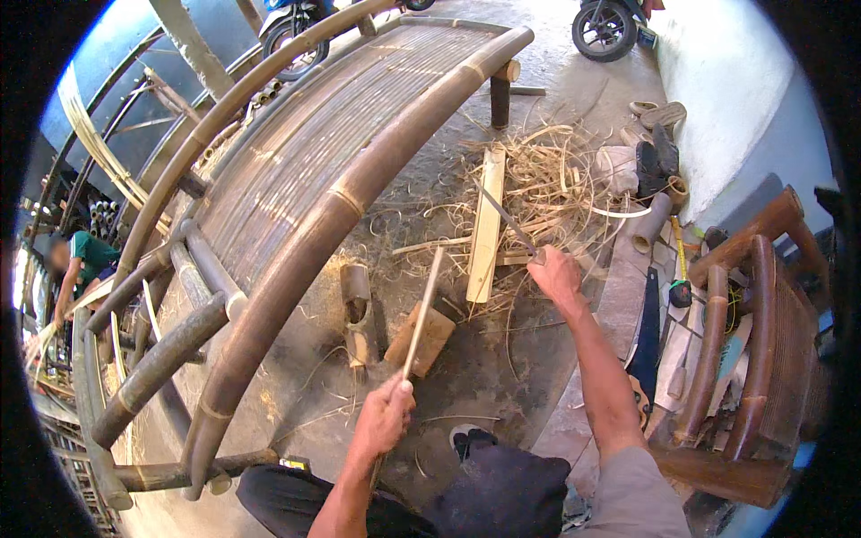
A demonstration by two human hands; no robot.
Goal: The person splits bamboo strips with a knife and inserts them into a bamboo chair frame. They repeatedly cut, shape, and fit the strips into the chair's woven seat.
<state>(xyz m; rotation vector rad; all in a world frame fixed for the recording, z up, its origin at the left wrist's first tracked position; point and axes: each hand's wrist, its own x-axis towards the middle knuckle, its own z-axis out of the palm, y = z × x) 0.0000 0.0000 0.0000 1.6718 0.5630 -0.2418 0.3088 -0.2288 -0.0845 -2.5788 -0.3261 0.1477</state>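
Observation:
My left hand [384, 415] is closed around a narrow bamboo strip [424, 318], which slants up and away from my fist. To its right, my right hand [556, 272] grips a knife [505, 215] whose long, thin blade points up and left. The handle is mostly covered by my fingers. Strip and blade are apart. Beneath the blade, a pale flat split-bamboo slat [485, 238] lies across curled bamboo shavings [552, 170]. Beyond my left hand are a wooden block [436, 339] and a notched bamboo tube [356, 309].
A large bamboo bench [309, 161] fills the left. Along the right lie a hand saw [647, 332], a tape measure [681, 293], a bamboo tube [652, 222] and a brown bamboo chair [760, 350]. A motorbike [605, 31] stands far back. Another person [88, 255] sits at far left.

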